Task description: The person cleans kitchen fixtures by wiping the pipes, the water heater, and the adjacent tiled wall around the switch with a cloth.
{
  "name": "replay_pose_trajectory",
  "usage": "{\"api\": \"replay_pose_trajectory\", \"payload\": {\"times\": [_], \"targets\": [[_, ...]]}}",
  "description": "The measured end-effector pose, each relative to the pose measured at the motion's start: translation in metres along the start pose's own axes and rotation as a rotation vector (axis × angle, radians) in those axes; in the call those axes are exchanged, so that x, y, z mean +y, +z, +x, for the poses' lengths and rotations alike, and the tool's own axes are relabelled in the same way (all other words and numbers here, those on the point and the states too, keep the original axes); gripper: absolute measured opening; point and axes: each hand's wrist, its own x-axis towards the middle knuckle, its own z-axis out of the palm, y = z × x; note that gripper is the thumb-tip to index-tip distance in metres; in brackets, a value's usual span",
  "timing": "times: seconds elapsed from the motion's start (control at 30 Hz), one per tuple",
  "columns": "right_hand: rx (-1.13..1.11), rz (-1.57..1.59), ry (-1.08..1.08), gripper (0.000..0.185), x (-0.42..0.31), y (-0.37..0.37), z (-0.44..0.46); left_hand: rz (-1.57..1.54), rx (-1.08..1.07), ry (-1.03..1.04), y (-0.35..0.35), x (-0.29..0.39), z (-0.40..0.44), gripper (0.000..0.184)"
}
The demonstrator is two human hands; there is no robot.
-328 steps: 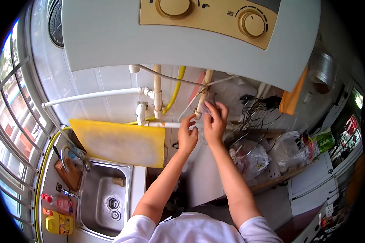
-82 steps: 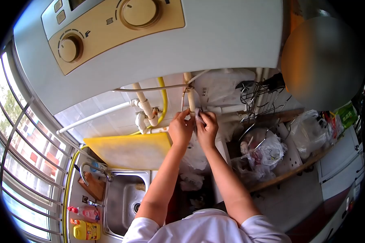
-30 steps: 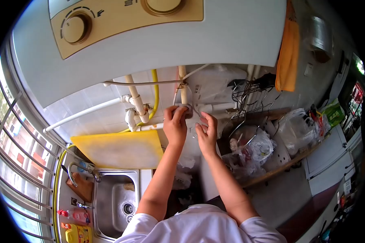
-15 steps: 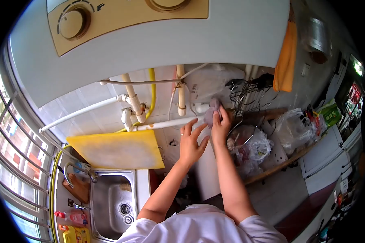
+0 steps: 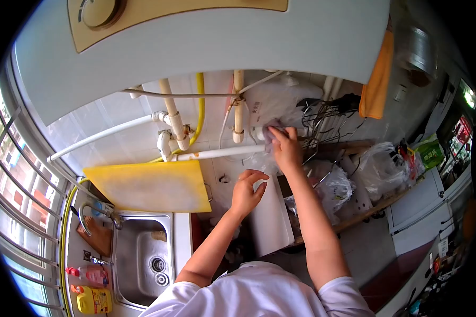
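A greyish-purple cloth (image 5: 269, 138) is pressed by my right hand (image 5: 286, 150) against the right part of the white horizontal pipe (image 5: 225, 152). Holding nothing, my left hand (image 5: 247, 194) hangs lower and to the left, its fingers apart and slightly curled. The beige vertical pipe (image 5: 238, 121) comes down from under the white heater (image 5: 222, 45), with thin hoses around it. Left of it are another beige pipe (image 5: 173, 113) and a yellow hose (image 5: 200, 105).
A yellow-edged board (image 5: 150, 186) leans on the wall above the steel sink (image 5: 143, 259). Bottles (image 5: 93, 300) stand at the sink's left. On the right are a wire rack (image 5: 328, 124), plastic bags (image 5: 381, 169) and a hanging orange cloth (image 5: 376, 79). Window bars line the left side.
My right hand has taken the cloth from the beige vertical pipe to the right part of the horizontal pipe. My left hand has come off the pipe and dropped lower. The view has shifted slightly.
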Motion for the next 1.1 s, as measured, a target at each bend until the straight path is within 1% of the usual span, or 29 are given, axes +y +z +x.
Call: {"api": "replay_pose_trajectory", "payload": {"times": [0.07,0.1,0.17,0.2,0.23,0.3,0.33,0.37,0.43,0.47,0.5,0.57,0.6,0.67,0.7,0.73,0.77,0.8,0.83,0.87,0.9,0.97,1.03,1.1], "targets": [[0.103,-0.006,0.044,0.038,0.012,0.007,-0.003,0.005,-0.006,-0.038,-0.004,-0.002,-0.004,0.023],[0.096,-0.003,0.041,0.038,0.013,0.008,-0.006,0.007,-0.014,-0.066,-0.007,-0.002,-0.007,0.022],[0.235,-0.01,0.094,0.038,0.014,0.013,-0.011,-0.008,0.01,-0.078,-0.013,-0.007,-0.012,0.021],[0.251,0.052,0.08,0.037,0.008,0.014,-0.014,-0.023,0.022,-0.088,-0.017,-0.009,-0.017,0.02],[0.243,0.054,0.075,0.037,-0.003,0.013,-0.021,-0.024,0.029,-0.095,-0.02,-0.011,-0.021,0.02],[0.156,0.154,-0.105,0.036,-0.031,0.019,-0.036,-0.075,0.231,-0.184,-0.024,-0.015,-0.026,0.016],[0.106,0.194,-0.149,0.035,-0.045,0.027,-0.044,-0.077,0.315,-0.171,-0.024,-0.022,-0.029,0.016],[0.055,0.234,-0.186,0.035,-0.06,0.037,-0.051,-0.076,0.319,-0.177,-0.024,-0.029,-0.032,0.016],[0.03,0.249,-0.169,0.035,-0.074,0.065,-0.052,-0.107,0.356,-0.213,-0.031,-0.032,-0.033,0.016],[0.018,0.231,-0.164,0.035,-0.078,0.078,-0.05,-0.072,0.38,-0.255,-0.033,-0.028,-0.035,0.015],[-0.034,0.21,-0.155,0.037,-0.079,0.087,-0.048,-0.075,0.374,-0.254,-0.034,-0.031,-0.036,0.015],[-0.116,0.092,-0.156,0.039,-0.073,0.101,-0.045,-0.213,0.409,-0.272,-0.04,-0.042,-0.045,0.013],[-0.114,0.088,-0.149,0.039,-0.069,0.101,-0.042,-0.182,0.35,-0.288,-0.045,-0.05,-0.051,0.012],[-0.107,-0.005,-0.111,0.04,-0.057,0.097,-0.039,-0.172,0.32,-0.302,-0.051,-0.059,-0.061,0.012],[-0.166,-0.031,-0.01,0.038,-0.054,0.085,-0.038,-0.161,0.298,-0.317,-0.052,-0.061,-0.064,0.012],[-0.197,-0.094,0.048,0.039,-0.043,0.08,-0.038,-0.181,0.295,-0.363,-0.056,-0.052,-0.066,0.011],[-0.226,-0.156,0.106,0.039,-0.032,0.074,-0.038,-0.181,0.295,-0.366,-0.057,-0.054,-0.069,0.011],[-0.227,-0.157,0.108,0.039,-0.018,0.071,-0.04,-0.161,0.314,-0.343,-0.056,-0.057,-0.072,0.011],[-0.155,-0.178,0.052,0.042,-0.003,0.069,-0.042,-0.142,0.332,-0.318,-0.054,-0.059,-0.073,0.01],[-0.083,-0.201,-0.002,0.045,0.011,0.068,-0.044,-0.146,0.328,-0.316,-0.053,-0.061,-0.074,0.01],[-0.082,-0.205,0.003,0.045,0.013,0.063,-0.043,-0.17,0.316,-0.347,-0.052,-0.061,-0.076,0.01],[-0.162,-0.241,0.25,0.042,0.017,0.053,-0.036,-0.195,0.302,-0.376,-0.05,-0.063,-0.076,0.01],[-0.193,-0.268,0.296,0.04,0.017,0.042,-0.028,-0.168,0.285,-0.319,-0.049,-0.062,-0.075,0.01],[-0.208,-0.289,0.313,0.039,0.02,0.039,-0.022,-0.231,0.265,-0.353,-0.049,-0.06,-0.075,0.01]]}}
